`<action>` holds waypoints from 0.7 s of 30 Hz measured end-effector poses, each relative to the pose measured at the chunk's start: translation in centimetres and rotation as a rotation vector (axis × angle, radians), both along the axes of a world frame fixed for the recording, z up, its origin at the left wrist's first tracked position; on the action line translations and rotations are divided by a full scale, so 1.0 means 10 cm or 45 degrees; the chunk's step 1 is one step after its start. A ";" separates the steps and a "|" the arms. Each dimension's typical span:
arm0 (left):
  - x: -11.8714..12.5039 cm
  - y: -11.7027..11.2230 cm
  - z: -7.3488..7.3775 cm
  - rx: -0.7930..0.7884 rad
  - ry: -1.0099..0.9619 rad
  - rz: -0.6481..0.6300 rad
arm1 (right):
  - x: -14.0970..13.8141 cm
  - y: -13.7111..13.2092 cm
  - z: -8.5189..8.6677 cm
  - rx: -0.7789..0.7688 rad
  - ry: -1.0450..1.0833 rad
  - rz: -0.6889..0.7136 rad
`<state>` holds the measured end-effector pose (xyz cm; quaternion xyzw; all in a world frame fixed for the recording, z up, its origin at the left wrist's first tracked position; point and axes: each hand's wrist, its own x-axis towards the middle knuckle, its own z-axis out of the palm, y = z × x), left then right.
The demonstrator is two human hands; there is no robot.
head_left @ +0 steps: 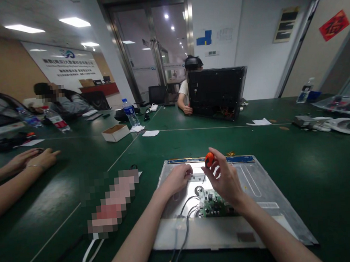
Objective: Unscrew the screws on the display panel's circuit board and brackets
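Green table [317,168]: panel [258,189] near front edge, right hand [225,179] gripping screwdriver [209,158].

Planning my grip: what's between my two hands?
Head view: only the shaft of the screwdriver, over the metal panel, separates left hand from right hand.

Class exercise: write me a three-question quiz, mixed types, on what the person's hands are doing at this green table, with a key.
1. True or false: the right hand grips an orange-handled screwdriver.
2. The green circuit board lies on: A a cardboard box; B the metal panel; C a chair.
3. Fill in: the left hand rests on the panel, to the ___ of the screwdriver.
Key: 1 true; 2 B; 3 left.
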<state>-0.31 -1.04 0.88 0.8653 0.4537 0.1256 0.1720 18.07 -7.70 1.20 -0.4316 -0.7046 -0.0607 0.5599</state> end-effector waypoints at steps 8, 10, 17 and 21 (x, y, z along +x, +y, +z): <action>-0.03 0.03 0.02 0.020 0.010 0.108 | 0.01 0.01 0.02 0.009 0.009 0.000; -0.02 0.02 0.05 0.024 0.017 0.148 | 0.01 0.01 0.02 0.008 0.021 -0.004; -0.03 -0.14 0.28 -0.016 0.002 0.169 | 0.04 0.00 0.05 -0.070 0.122 0.039; -0.05 -0.33 0.30 -0.066 0.000 0.095 | 0.04 0.00 0.05 -0.103 0.147 0.054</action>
